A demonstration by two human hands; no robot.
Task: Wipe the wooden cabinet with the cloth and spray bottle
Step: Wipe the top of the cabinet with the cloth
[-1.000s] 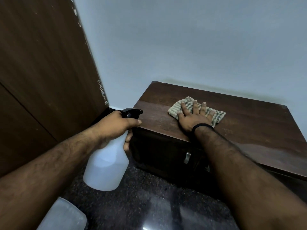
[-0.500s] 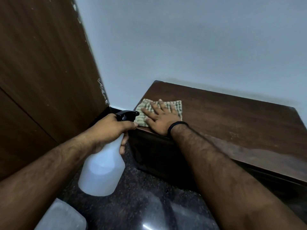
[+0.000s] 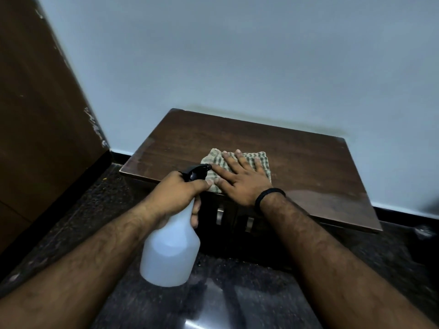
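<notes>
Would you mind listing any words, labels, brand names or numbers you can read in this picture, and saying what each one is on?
None: no readable text shows anywhere in the head view.
Spray bottle, held by the left hand: plain white body, no label facing the camera.
Cloth, pressed under the right hand: checked pattern only.
Wooden cabinet: bare top, no markings.
Black wristband: no print visible.

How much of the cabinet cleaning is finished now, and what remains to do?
Done: the cabinet top shows a dull smeared patch near its front right edge, perhaps wiped already.
In hand: the right hand presses the checked cloth flat near the front edge; the left hand grips the spray bottle in front of the cabinet.
Left: probably the rest of the top and the dark front with its metal handles.
</notes>
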